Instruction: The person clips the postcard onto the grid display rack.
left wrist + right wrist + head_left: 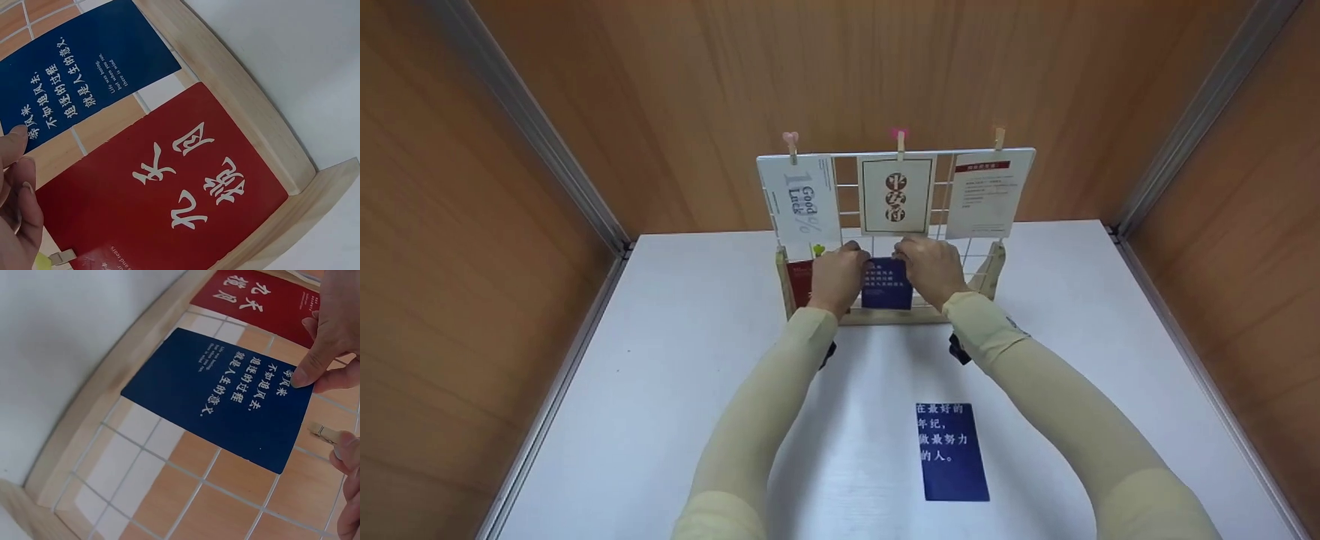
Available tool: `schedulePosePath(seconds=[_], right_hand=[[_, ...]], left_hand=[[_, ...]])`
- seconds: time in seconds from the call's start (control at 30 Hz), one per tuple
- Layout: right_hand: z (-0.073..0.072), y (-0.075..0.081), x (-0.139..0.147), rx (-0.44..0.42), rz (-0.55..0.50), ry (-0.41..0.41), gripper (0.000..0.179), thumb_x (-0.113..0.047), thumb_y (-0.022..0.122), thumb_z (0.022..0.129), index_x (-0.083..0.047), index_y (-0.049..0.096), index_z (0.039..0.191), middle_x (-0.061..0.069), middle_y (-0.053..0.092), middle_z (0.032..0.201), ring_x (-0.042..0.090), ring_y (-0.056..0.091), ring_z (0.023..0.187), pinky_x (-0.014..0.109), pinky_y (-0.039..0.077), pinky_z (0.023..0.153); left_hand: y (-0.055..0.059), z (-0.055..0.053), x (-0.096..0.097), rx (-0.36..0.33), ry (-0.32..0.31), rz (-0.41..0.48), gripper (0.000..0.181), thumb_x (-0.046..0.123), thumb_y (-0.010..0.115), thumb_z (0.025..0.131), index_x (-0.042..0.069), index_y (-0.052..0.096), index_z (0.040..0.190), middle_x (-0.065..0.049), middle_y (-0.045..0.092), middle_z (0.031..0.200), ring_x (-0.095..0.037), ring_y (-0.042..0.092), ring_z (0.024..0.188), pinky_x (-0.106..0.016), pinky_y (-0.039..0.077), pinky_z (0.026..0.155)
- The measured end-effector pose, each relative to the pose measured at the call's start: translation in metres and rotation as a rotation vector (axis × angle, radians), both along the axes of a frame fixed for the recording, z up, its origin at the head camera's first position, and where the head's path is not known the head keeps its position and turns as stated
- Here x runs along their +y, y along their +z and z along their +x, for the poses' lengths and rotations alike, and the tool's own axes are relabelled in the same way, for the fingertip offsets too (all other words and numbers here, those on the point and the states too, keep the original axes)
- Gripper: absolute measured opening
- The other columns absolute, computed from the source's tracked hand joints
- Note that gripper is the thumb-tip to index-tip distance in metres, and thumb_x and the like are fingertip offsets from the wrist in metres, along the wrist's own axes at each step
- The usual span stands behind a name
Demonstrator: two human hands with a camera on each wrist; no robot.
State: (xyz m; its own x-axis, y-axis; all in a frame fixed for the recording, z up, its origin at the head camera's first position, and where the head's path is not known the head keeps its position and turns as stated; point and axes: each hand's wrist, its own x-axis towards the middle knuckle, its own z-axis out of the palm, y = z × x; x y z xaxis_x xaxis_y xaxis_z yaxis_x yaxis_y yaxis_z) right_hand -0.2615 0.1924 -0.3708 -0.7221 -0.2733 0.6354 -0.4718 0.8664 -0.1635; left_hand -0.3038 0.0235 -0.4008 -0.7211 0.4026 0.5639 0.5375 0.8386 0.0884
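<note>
My left hand (838, 279) pinches the top corner of a blue card (887, 291) with white writing, holding it against the lower part of a white wire grid rack. In the right wrist view, a small wooden clothespin (325, 433) is pinched in my right hand (347, 458), just off the card's top edge. A red card (169, 180) hangs to the left of the blue one, with a clothespin (62, 257) on its top edge. Wooden feet and a wooden bar (885, 318) carry the rack.
Along the rack's top bar, clothespins hold a "Good Luck" card (802, 199), a cream card (897, 214) and a white card with a red band (988, 199). Another blue card (952, 476) lies on the white table (690, 360). Wooden panels (840, 75) surround the table.
</note>
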Motion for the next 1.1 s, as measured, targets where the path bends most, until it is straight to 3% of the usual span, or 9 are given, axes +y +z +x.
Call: schedulePosePath(seconds=[0.4,0.73,0.93,1.1], right_hand=[[-0.007,-0.005,-0.006,-0.020,0.100,-0.026,0.016,0.007,0.062,0.085,-0.002,0.072,0.076,0.009,0.068,0.070,0.023,0.064,0.058,0.038,0.054,0.053],[-0.016,-0.006,-0.008,0.052,0.176,-0.017,0.014,0.007,0.064,0.083,0.000,0.070,0.073,0.010,0.066,0.068,0.026,0.064,0.056,0.041,0.053,0.050],[-0.017,-0.007,-0.011,0.029,0.174,-0.009,0.009,0.002,0.066,0.088,0.000,0.072,0.082,0.011,0.068,0.075,0.028,0.067,0.060,0.041,0.054,0.051],[-0.012,-0.009,-0.012,-0.024,0.180,-0.057,0.011,0.000,0.063,0.091,0.000,0.072,0.098,0.011,0.072,0.093,0.030,0.068,0.063,0.042,0.055,0.052]], left_hand=[[-0.002,0.003,0.000,-0.019,-0.004,-0.022,0.011,0.011,0.069,0.092,0.013,0.080,0.089,-0.001,0.073,0.084,-0.017,0.069,0.063,-0.033,0.055,0.052],[0.001,0.000,0.001,0.015,-0.001,-0.031,0.012,0.012,0.068,0.093,0.012,0.079,0.089,-0.001,0.072,0.083,-0.017,0.068,0.063,-0.032,0.055,0.053],[-0.002,0.001,-0.001,0.034,0.012,-0.020,0.011,0.014,0.069,0.093,0.013,0.080,0.089,0.000,0.072,0.083,-0.017,0.068,0.063,-0.032,0.055,0.053],[-0.002,0.001,0.000,0.024,0.014,-0.006,0.012,0.012,0.068,0.093,0.013,0.080,0.089,0.000,0.072,0.083,-0.017,0.069,0.065,-0.032,0.055,0.055]])
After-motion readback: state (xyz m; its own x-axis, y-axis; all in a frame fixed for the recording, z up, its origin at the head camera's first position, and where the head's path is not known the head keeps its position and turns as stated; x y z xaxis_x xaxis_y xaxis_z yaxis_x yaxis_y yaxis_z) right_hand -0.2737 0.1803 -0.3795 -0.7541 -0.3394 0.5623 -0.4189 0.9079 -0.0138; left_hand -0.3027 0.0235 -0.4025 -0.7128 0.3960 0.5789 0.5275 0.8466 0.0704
